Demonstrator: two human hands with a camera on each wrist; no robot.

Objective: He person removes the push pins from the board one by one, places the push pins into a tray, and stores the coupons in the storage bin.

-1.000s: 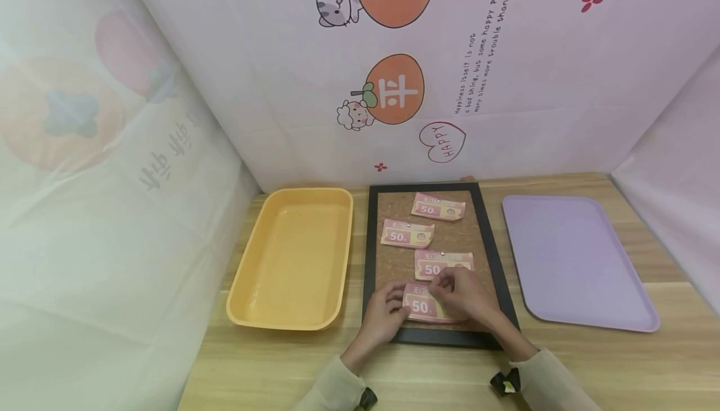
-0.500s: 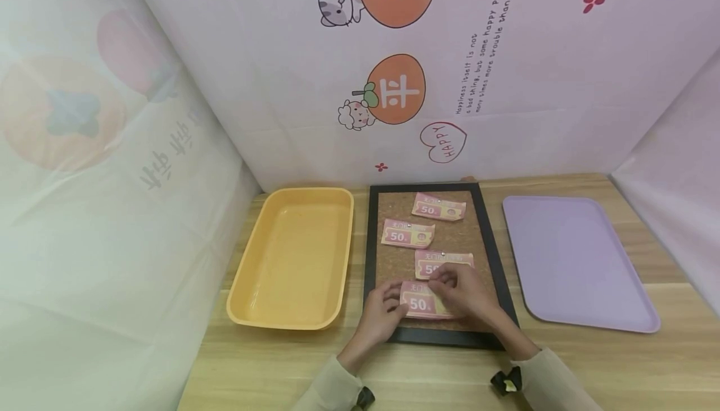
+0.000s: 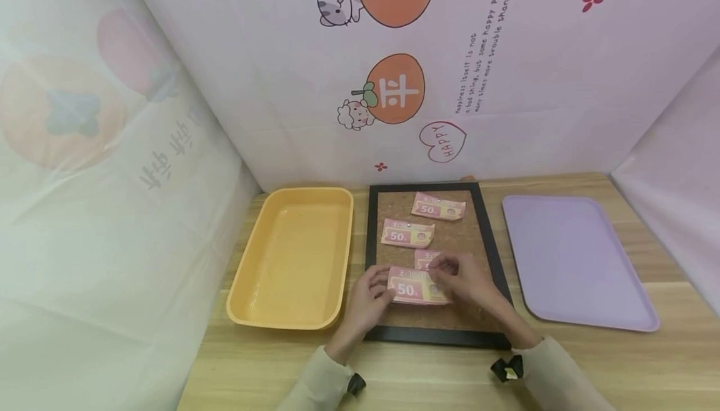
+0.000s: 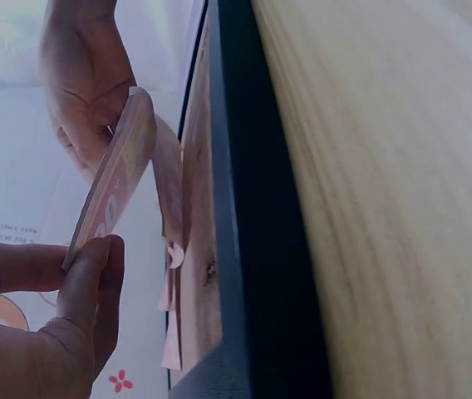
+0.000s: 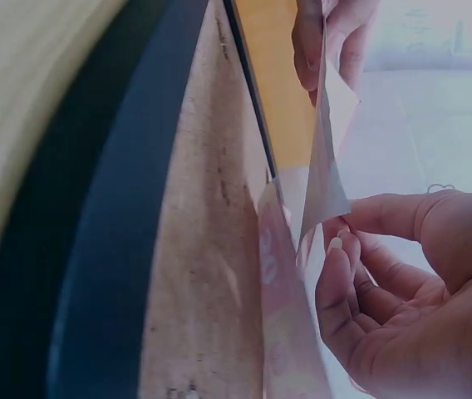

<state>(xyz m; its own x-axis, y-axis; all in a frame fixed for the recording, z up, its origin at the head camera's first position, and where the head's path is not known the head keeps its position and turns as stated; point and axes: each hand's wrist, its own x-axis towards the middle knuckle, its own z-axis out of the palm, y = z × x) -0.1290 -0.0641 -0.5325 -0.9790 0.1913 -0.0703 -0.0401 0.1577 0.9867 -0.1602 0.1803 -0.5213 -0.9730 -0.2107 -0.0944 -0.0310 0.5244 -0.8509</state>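
Here's the left hand (image 3: 365, 305) with a narrow pinch on the left edge of the pink-and-yellow 50 coupon (image 3: 406, 290) — digits on both faces, the coupon tilted and raised off the cork board (image 3: 433, 319). It looks like paper: feather-light, bendy, easily creased; the edge shows some thickness, so perhaps several sheets. Edges and corners seem the place to take it, gently. Over at its upper right corner, the right hand (image 3: 467, 283) has its fingertips drawn close together — pinching paper or something tiny, can't tell. Both forearms slant inward, the right fingers curled beneath an outstretched thumb.
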